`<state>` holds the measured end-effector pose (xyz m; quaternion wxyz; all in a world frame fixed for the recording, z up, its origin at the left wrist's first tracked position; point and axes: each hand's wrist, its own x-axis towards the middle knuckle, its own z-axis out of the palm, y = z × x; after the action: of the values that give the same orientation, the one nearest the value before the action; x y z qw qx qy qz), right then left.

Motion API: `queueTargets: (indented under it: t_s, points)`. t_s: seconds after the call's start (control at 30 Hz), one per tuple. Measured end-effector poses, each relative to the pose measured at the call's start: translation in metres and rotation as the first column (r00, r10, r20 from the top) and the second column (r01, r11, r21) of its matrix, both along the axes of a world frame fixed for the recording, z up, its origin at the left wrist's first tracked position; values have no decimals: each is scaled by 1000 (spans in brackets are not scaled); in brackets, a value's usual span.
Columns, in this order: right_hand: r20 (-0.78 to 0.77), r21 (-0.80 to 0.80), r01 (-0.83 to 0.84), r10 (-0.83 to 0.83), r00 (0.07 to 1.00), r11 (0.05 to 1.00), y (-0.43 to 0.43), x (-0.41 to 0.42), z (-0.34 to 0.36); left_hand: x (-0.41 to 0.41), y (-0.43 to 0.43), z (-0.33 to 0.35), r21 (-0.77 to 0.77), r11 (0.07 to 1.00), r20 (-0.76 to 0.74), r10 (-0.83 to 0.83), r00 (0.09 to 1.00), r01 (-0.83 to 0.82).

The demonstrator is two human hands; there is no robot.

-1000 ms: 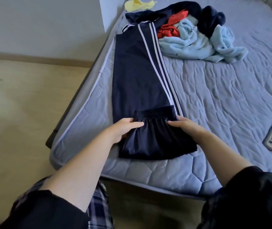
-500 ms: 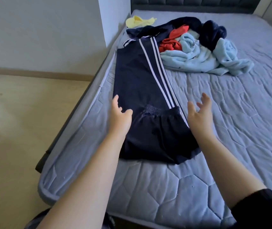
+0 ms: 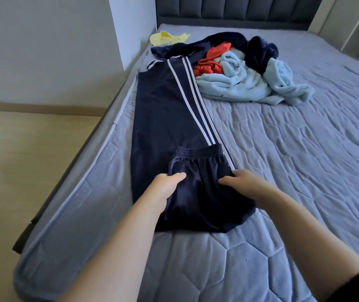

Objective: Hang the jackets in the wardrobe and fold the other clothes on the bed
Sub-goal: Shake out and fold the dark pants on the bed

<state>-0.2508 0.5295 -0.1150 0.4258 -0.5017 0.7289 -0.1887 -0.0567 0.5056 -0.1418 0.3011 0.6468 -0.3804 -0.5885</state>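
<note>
- Navy track trousers (image 3: 165, 118) lie lengthwise along the bed (image 3: 294, 166) at centre-left of the frame, waistband end folded up over the legs.
- Our left grip (image 3: 169, 184) and right grip (image 3: 247, 182) each pinch a side of that folded part (thumbs on top, fingers apparently beneath); we judge this is to carry the fold further.
- Upper centre, the unsorted pile (image 3: 250, 88) lies against the far trouser end and could crowd the next fold; a yellow garment (image 3: 167, 38) sits beyond.

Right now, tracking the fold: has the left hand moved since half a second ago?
Yes. The left hand drew back toward the person, from beside the waistband onto the trousers below it.
</note>
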Motion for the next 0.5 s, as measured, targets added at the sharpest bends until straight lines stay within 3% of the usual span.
queueTargets:
  t_s: [0.1,0.17,0.2,0.27,0.33,0.43,0.5]
  points:
    - [59,-203,-9,21,998,979,-12,7,5,-8,-1,6,-216,966,5,148,989,-144]
    - [-21,-398,-7,-2,1000,917,-21,15,10,-4,-5,17,-374,900,-3,239,971,-223]
    - [-77,-498,13,-59,995,867,-25,17,10,0,-7,20,-436,877,46,247,968,-203]
    - [-169,-621,49,-194,966,782,-29,19,8,10,-8,17,-487,873,288,187,939,-25]
    - [-285,-577,19,-223,932,817,-29,18,2,19,-6,9,-493,864,476,169,863,103]
    - [-409,-250,-29,-78,909,968,-24,14,-12,27,-3,1,-433,876,645,137,751,212]
    - [-427,-156,-64,-8,904,986,-20,13,-18,27,0,-3,-417,792,820,117,560,446]
